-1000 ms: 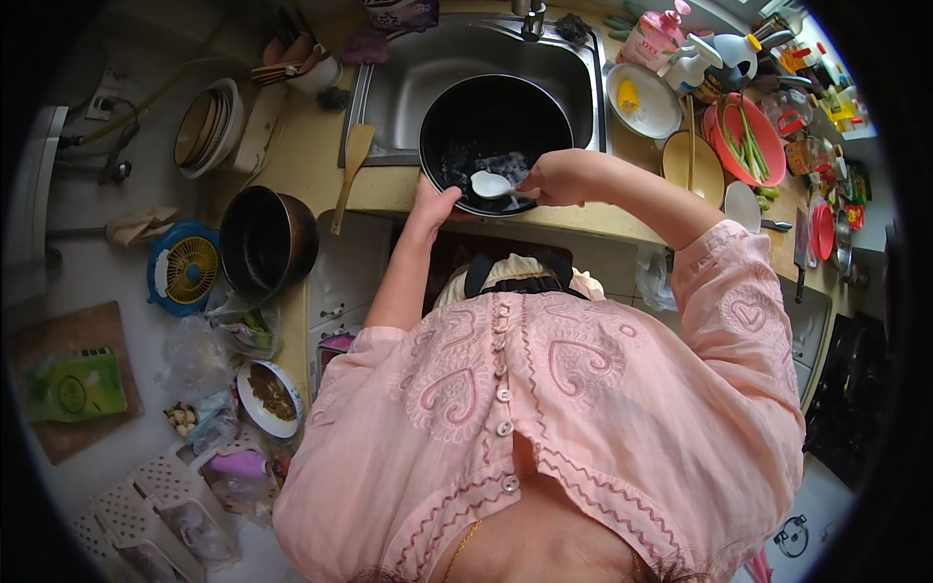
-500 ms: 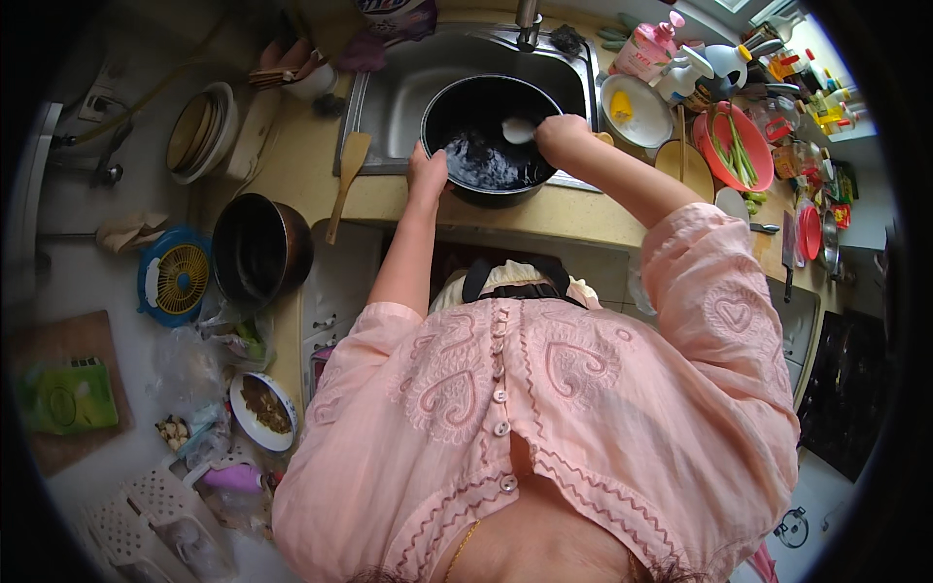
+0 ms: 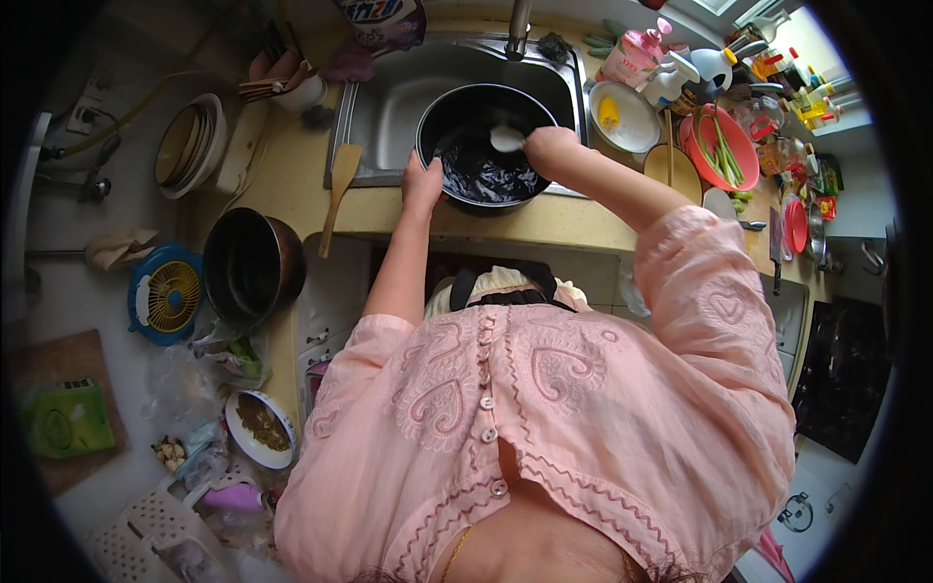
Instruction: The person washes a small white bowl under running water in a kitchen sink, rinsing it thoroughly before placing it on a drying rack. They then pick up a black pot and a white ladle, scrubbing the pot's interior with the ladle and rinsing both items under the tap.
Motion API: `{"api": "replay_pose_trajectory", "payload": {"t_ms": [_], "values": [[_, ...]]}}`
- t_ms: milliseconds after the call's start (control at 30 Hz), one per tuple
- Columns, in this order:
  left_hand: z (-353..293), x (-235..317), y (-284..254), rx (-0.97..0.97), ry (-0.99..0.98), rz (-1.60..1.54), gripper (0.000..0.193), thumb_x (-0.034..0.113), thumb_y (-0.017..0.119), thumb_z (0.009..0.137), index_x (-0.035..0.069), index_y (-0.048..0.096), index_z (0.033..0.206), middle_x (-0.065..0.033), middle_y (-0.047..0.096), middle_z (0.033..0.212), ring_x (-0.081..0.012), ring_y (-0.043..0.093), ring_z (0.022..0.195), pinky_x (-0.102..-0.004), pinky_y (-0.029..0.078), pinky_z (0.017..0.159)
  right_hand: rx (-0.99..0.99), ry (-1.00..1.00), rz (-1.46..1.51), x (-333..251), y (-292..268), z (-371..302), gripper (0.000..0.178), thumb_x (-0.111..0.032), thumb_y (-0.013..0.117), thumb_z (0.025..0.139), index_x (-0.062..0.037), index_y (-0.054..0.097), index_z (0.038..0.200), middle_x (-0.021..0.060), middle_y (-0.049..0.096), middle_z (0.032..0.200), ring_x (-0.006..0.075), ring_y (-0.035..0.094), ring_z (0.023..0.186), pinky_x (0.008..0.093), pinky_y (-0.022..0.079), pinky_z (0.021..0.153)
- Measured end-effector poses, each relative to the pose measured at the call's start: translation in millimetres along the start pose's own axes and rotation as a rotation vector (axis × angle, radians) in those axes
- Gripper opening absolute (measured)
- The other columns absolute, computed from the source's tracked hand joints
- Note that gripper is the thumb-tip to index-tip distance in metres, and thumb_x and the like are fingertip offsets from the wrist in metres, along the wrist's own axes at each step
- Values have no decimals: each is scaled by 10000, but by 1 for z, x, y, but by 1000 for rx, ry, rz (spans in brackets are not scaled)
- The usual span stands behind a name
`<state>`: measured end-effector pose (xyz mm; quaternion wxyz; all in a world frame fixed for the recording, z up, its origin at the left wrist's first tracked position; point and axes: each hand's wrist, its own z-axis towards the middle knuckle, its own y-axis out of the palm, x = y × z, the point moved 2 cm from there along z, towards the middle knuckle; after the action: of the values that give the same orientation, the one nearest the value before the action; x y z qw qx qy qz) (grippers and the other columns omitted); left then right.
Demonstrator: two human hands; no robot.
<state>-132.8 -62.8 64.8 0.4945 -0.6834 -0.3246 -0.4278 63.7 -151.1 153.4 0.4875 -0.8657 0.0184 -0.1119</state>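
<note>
A dark round pot (image 3: 462,112) with water in its bottom sits over the front edge of the steel sink (image 3: 389,97). My left hand (image 3: 421,183) is closed on the pot's left rim, thumb at the edge. Over the right rim, my right hand (image 3: 550,153) is closed on what looks like a white spoon (image 3: 506,139); its rounded end hangs inside the pot above the rippling water. The grip hides its handle. A wooden spatula (image 3: 342,185) lies on the counter to the left of my left hand.
Above the sink rises a faucet (image 3: 519,29). To the right stand a white plate (image 3: 637,121) with a yellow piece, a red basin (image 3: 702,155) with green stalks, and a knife (image 3: 777,251). An empty dark pot (image 3: 248,262) and a blue fan (image 3: 165,293) are at left.
My right hand and the white spoon have shifted slightly left and down in the picture. The view has also moved a little; my left hand stays on the rim.
</note>
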Motion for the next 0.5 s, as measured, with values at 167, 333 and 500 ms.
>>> {"api": "replay_pose_trajectory", "payload": {"t_ms": [167, 333, 500], "values": [[-7, 23, -8, -48, -122, -75, 311, 183, 558, 800, 59, 537, 1085, -133, 643, 888, -259, 645, 676, -348, 537, 471, -2, -332, 33, -37, -19, -55, 208, -101, 588, 761, -135, 678, 945, 78, 666, 911, 266, 646, 874, 354, 530, 691], [-4, 8, -4, -60, 60, -62, 340, 154, 587, 777, 55, 534, 1098, -139, 643, 924, -260, 646, 709, -345, 521, 460, 176, -215, 143, -45, -16, -15, 277, -285, 382, 946, -226, 614, 1086, 81, 640, 767, 283, 645, 725, 384, 510, 593], [0, 11, -3, -158, -80, -219, 317, 162, 594, 786, 49, 528, 1075, -131, 634, 835, -237, 621, 573, -322, 465, 402, 10, 33, -4, -2, -11, 0, 238, -206, 486, 878, -101, 677, 974, 86, 663, 965, 255, 654, 861, 367, 531, 676]]}}
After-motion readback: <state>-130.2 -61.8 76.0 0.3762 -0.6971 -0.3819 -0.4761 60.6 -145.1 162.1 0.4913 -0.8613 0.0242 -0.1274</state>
